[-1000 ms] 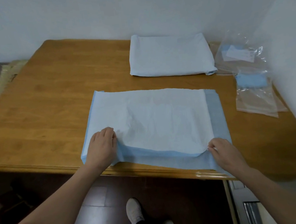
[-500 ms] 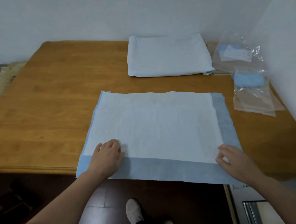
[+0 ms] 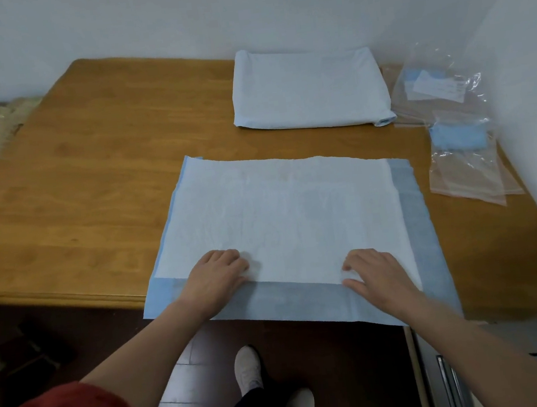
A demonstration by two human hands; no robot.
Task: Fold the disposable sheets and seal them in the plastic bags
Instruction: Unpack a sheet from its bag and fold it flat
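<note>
Head view. Disposable sheet (image 3: 282, 221): lying flat on the table (image 3: 93, 188), long axis running left to right, near edge overhanging. Left hand (image 3: 213, 277), right hand (image 3: 379, 278): pressing its near strip, fingers loosely spread, gripping nothing; the sheet is stretching away from the fingertips. Plastic bags (image 3: 465, 162): lying nearer the right hand.

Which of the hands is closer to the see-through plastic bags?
Right. The right hand rests on the sheet near its right edge, the side where the plastic bags lie; the left hand rests on the sheet farther left.
</note>
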